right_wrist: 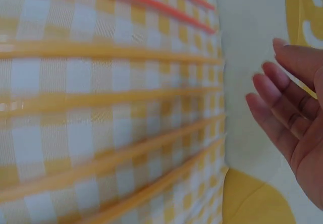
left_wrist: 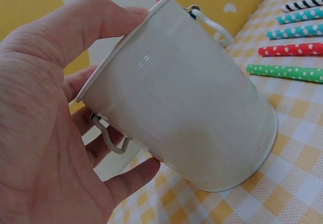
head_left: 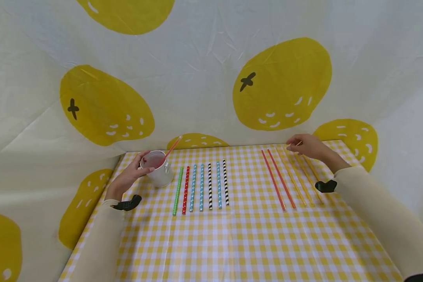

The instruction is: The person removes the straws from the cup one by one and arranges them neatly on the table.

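My left hand [head_left: 131, 177] grips the rim of a white metal bucket [left_wrist: 186, 98], thumb on one side and fingers round the other. The bucket has small side handles and leans towards me in the head view. One red straw [head_left: 172, 147] sticks up out of it. On the right, my right hand [head_left: 308, 147] hovers at the far ends of several yellow straws [head_left: 296, 182]. Its fingers are loosely bent in the right wrist view, and I see nothing held in them. Two red straws [head_left: 273, 180] lie just left of the yellow ones.
Between the hands lies a row of patterned paper straws: green dotted [head_left: 178, 192], red starred [head_left: 185, 190], blue dotted [head_left: 201, 188] and black-striped [head_left: 226, 182]. A yellow checked cloth [head_left: 215, 243] covers the table. A lemon-printed sheet [head_left: 197, 78] hangs behind its far edge.
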`<state>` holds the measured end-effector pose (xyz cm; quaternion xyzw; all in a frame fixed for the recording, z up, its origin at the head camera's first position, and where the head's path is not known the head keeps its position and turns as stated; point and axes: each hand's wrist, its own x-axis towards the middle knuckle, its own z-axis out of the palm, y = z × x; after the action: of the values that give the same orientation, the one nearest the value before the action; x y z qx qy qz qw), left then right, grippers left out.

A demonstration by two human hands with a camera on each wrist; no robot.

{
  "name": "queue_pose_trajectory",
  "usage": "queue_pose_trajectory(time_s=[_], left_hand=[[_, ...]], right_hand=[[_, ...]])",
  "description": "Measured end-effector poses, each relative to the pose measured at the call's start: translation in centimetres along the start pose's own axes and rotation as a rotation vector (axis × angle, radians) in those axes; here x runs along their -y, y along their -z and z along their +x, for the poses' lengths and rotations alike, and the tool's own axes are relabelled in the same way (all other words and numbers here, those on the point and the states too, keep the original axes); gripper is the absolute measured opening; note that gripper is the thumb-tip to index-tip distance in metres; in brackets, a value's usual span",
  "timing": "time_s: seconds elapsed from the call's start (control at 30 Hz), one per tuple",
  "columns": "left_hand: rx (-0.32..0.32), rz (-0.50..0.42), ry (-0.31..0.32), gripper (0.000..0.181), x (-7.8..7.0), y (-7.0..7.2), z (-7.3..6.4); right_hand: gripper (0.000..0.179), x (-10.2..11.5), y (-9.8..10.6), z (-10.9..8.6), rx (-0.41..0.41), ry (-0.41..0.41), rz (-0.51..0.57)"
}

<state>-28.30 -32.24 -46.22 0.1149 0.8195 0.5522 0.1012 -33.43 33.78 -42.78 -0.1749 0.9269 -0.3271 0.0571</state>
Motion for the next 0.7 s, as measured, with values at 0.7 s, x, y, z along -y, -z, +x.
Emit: queue_pose_trajectory(time_s=[0.7], left_hand=[[-0.010, -0.013, -0.001, 0.082, 0.3, 0.0, 0.5]], right_hand=[[0.034, 9.5, -5.0, 4.3, -0.108, 0.257, 0.161]])
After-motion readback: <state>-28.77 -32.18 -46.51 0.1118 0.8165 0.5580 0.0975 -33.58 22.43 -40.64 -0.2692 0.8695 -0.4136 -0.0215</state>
